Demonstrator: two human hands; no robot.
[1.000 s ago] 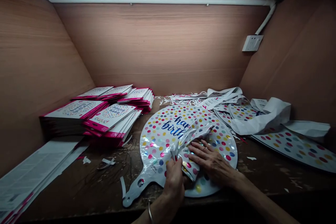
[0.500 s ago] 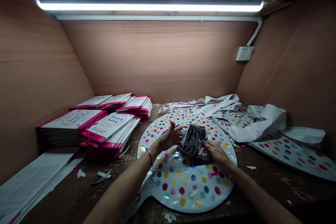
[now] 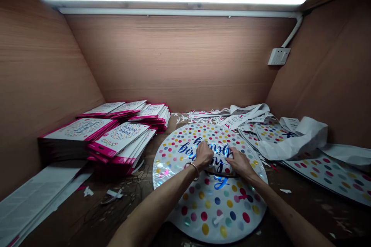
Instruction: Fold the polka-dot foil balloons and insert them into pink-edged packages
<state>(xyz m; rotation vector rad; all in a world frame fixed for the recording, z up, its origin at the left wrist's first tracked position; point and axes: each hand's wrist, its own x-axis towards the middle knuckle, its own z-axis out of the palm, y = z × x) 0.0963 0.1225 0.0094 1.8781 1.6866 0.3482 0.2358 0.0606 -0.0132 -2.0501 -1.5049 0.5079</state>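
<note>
A small folded foil balloon (image 3: 218, 166) with dark blue lettering rests on a flat round foil balloon (image 3: 203, 204) covered in coloured dots. My left hand (image 3: 204, 153) is closed in a fist at the folded balloon's left edge, its fingertips hidden. My right hand (image 3: 240, 162) grips the opposite edge, thumb and fingers around it. Blue "happy birthday" script on the flat balloon shows partly around my hands. A small pink ribbon-like scrap (image 3: 244, 194) lies on its right side.
Stacks of pink-edged printed packets (image 3: 78, 129) stand at the left, with printed sheets (image 3: 34, 197) in front. More flat dotted balloons (image 3: 330, 170) lie at the right under a curled white paper strip (image 3: 304, 139). White scraps (image 3: 185, 117) litter the back. Wooden walls enclose the table.
My left hand has gone from open, fingers spread, to closed at the folded balloon's left side. The folded balloon has come down flat onto the round one, right hand still on it.
</note>
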